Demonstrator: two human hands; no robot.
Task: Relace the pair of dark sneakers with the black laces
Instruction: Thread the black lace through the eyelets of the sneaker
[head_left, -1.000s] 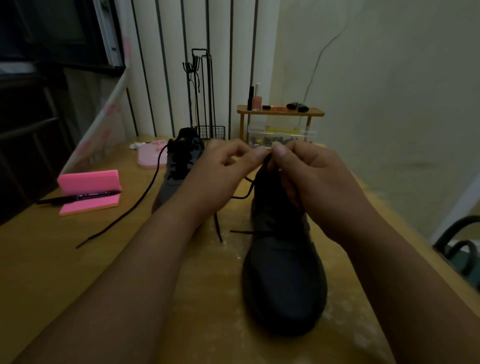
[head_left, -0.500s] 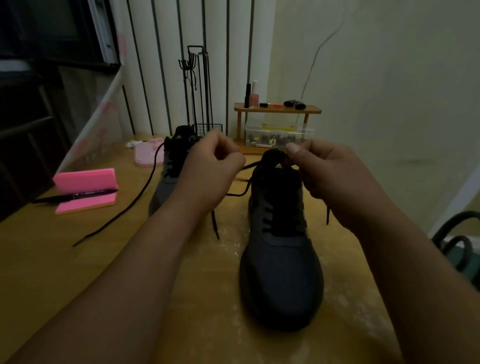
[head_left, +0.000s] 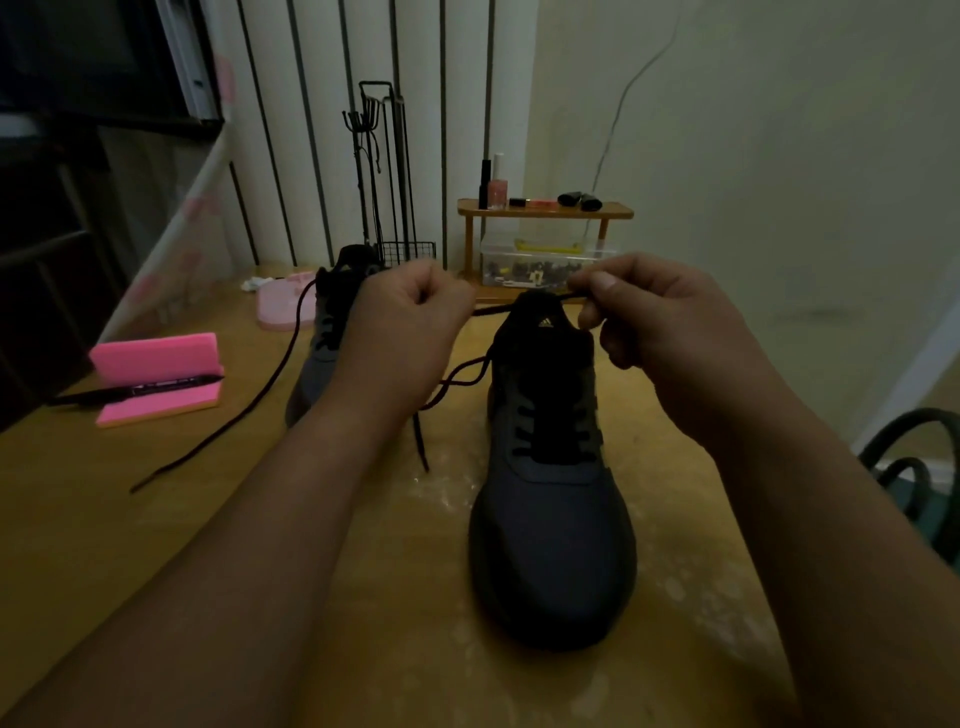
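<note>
Hands raised apart above the sneaker (head_left: 550, 519): left hand (head_left: 400, 332) and right hand (head_left: 660, 322) each grip black lace (head_left: 498, 310).

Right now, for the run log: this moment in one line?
left hand: grips lace | right hand: pinches lace | near sneaker: untied

Dark grey sneaker (head_left: 550, 525), black lace (head_left: 462, 374), pink foam block (head_left: 156, 358).

Domestic room, dimly lit. A wooden table (head_left: 363, 649) stands against plain walls. Beyond the right hand (head_left: 670, 332), a small wooden shelf (head_left: 545, 212) bears a nail-polish bottle (head_left: 497, 191) and cosmetics; beneath it sits a clear storage box (head_left: 545, 260).
</note>
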